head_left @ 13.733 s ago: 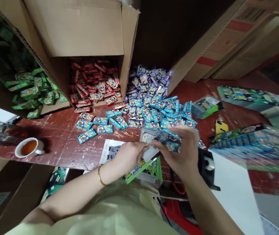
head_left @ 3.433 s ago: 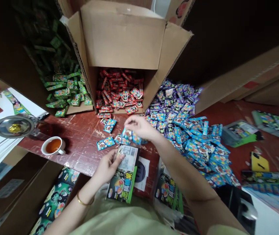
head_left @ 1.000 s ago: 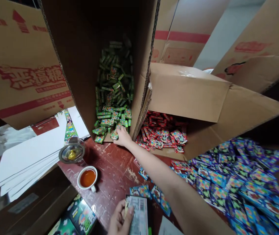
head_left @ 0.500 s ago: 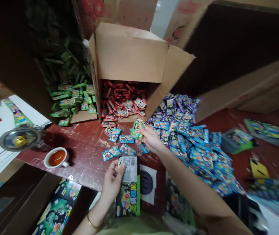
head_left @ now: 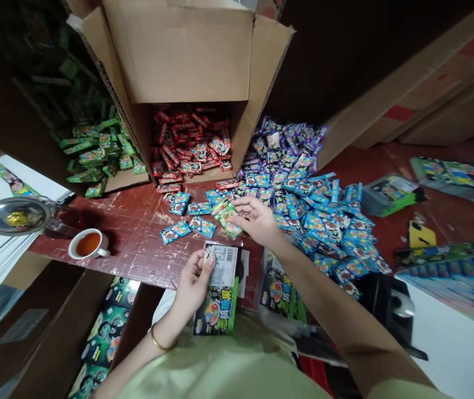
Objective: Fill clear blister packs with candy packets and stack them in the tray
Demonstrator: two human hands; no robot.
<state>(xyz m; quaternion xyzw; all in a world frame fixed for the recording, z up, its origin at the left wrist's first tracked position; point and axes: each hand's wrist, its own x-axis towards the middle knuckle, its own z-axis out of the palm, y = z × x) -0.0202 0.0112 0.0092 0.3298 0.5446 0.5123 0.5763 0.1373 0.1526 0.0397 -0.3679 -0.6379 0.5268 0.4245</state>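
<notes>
My left hand (head_left: 193,279) grips a clear packet with a white barcode label and a green printed card (head_left: 219,287), held upright at the table's near edge. My right hand (head_left: 256,219) is closed on a small green sweet packet (head_left: 227,215) just above that packet's top. Loose blue sweet packets (head_left: 190,212) lie on the red table right in front of both hands. Behind them lies an open cardboard box of red packets (head_left: 190,147), with green packets (head_left: 95,152) to its left and a purple and blue heap (head_left: 303,188) to its right.
A white cup of tea (head_left: 87,244) and a metal strainer (head_left: 14,215) stand at the left. A black tape dispenser (head_left: 390,307) sits near my right arm. Printed display boxes (head_left: 453,266) lie at the right. Large cartons (head_left: 419,77) lean behind. More printed packs lie below the table.
My right hand reached into the green-packet box a second ago, then came back with a green packet and now holds it over the packet in my left hand.
</notes>
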